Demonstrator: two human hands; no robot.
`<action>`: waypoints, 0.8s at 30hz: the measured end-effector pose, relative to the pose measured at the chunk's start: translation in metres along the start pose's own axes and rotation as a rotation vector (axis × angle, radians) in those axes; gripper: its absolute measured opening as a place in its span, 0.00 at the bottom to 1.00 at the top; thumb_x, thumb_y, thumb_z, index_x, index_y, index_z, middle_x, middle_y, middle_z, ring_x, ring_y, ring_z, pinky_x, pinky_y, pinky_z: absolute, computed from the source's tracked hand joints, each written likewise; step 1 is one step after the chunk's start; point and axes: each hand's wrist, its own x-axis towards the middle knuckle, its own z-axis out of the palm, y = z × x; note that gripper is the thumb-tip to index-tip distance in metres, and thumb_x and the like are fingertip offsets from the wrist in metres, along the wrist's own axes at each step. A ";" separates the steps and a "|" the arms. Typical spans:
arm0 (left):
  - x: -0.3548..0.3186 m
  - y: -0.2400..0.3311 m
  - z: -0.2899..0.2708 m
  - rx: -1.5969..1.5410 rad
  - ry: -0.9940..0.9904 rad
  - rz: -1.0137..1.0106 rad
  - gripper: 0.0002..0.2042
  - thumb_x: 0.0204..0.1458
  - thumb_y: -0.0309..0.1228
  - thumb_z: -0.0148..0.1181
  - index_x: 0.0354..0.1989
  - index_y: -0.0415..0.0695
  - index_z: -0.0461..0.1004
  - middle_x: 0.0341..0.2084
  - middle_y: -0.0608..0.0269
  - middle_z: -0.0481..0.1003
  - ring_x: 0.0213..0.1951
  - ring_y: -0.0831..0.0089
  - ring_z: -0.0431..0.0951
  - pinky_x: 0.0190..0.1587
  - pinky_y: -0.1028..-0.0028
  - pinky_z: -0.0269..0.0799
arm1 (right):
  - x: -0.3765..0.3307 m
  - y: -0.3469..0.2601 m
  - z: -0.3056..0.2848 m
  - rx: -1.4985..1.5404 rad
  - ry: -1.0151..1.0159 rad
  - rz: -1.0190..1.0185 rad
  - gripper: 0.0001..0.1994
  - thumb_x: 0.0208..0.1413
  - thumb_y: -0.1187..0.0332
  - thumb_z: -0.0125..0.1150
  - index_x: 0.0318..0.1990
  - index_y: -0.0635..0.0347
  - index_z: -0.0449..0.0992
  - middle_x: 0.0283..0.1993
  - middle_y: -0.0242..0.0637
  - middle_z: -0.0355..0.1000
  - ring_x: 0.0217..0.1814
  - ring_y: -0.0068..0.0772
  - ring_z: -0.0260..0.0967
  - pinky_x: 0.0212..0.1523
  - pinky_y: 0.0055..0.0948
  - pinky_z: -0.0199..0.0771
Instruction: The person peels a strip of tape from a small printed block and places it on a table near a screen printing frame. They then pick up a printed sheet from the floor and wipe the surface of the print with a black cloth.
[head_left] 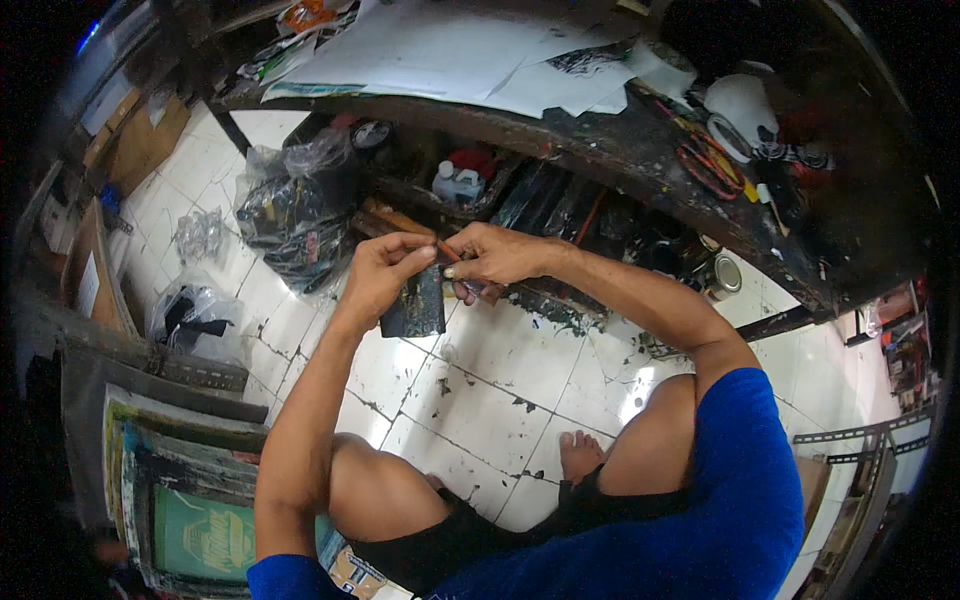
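Both hands meet above the tiled floor. My left hand (385, 272) is closed in a pinch, thumb and fingers together at the top of a dark, flat, roughly rectangular piece (415, 308) that hangs below them. Close beside it, my right hand (498, 258) is closed too, its thumb pressed against bent fingers. Between the fingertips a thin reddish-brown strip (446, 250) shows. Whether it belongs to the dark piece I cannot tell. My right fingers hide part of what they grip, and dark smudges mark their tips.
Ahead stands a stained workbench (600, 140) with paper sheets (430, 50), scissors (710, 165) and tape. Beneath it are a white bottle (458, 184), plastic bags (290, 210) and a tin (722, 275). Framed screens (200, 520) lean at left. Dark scraps litter the tiles (480, 400).
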 end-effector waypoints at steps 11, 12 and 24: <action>-0.004 0.013 0.001 -0.093 0.141 0.117 0.10 0.55 0.26 0.67 0.42 0.34 0.81 0.34 0.65 0.81 0.36 0.82 0.77 0.43 0.81 0.72 | -0.044 -0.063 -0.012 -0.644 0.381 -0.241 0.12 0.56 0.68 0.59 0.40 0.71 0.75 0.26 0.53 0.73 0.29 0.44 0.74 0.34 0.44 0.70; -0.006 0.016 0.002 -0.140 0.106 0.154 0.10 0.55 0.26 0.67 0.43 0.34 0.81 0.34 0.65 0.81 0.36 0.82 0.78 0.43 0.81 0.72 | -0.050 -0.075 -0.009 -0.665 0.394 -0.259 0.12 0.56 0.68 0.59 0.40 0.72 0.76 0.26 0.54 0.72 0.29 0.43 0.73 0.33 0.44 0.69; -0.017 0.035 0.018 -0.148 -0.068 0.323 0.08 0.62 0.30 0.60 0.37 0.37 0.78 0.30 0.70 0.78 0.32 0.85 0.74 0.37 0.80 0.69 | -0.061 -0.099 -0.003 -0.881 0.363 -0.277 0.15 0.54 0.61 0.62 0.33 0.69 0.78 0.30 0.58 0.74 0.37 0.60 0.75 0.37 0.49 0.73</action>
